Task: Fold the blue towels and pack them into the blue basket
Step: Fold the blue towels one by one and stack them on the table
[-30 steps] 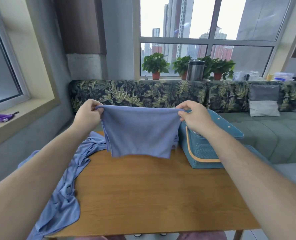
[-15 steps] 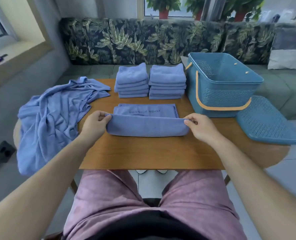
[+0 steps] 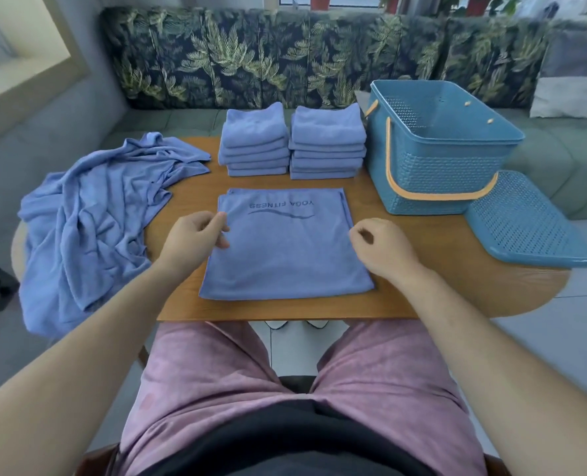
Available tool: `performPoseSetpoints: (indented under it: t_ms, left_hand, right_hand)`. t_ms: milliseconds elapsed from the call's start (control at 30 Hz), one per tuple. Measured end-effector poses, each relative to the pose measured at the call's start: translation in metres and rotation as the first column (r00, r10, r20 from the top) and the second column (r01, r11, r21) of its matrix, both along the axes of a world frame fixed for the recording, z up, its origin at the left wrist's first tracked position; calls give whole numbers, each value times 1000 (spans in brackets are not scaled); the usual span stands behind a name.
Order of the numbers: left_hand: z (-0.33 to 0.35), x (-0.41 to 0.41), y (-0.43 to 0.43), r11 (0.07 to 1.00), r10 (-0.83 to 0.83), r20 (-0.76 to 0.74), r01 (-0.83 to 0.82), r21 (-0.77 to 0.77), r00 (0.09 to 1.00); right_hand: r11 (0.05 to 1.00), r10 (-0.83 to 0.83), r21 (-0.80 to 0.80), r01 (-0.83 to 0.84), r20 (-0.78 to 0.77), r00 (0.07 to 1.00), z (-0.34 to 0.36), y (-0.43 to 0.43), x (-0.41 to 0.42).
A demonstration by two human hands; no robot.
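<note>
The towel, bunched into a roll between the hands half a second ago, now lies spread flat on the desk, to the left of the blue basket and nearer the person than it; it is doubled over, with its lettering (YOGA FITNESS, upside down from here) along its far edge; the left hand sits at the towel's side farther from the basket, thumb and fingertips pinching that edge; the right hand sits at the side nearer the basket with its fingers curled in at the hem, though whether they grip cloth I cannot tell; two stacks of folded towels stand side by side just left of the basket, the right one close beside its wall; the basket's orange handle hangs down its front; a blue lid lies tilted against the basket's near right corner; a heap of unfolded towels lies well left of the basket, draped over the desk's end.
</note>
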State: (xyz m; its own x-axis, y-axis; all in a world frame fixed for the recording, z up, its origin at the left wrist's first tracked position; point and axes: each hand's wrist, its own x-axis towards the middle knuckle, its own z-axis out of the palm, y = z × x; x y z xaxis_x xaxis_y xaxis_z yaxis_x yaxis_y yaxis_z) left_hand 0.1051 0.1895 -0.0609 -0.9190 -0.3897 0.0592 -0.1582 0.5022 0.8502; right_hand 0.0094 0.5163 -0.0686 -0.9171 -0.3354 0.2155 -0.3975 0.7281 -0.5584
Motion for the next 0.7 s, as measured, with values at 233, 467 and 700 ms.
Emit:
performPoseSetpoints:
  t_ms: [233,467,700]
  left_hand:
    - [-48,-22,21,702,-250,321,400,-589,913]
    - [-53,14,21,713,-247,34,205,-670,968]
    - [-38,-57,6,729,-265,49,233,-644,963]
  right_hand:
    - [862,101,476,-172,170,980,-38,-47,9]
    - [932,127,359,-48,-199,972,-35,-21,30]
    - [945,116,323,-54,-175,978,-28,-44,-38]
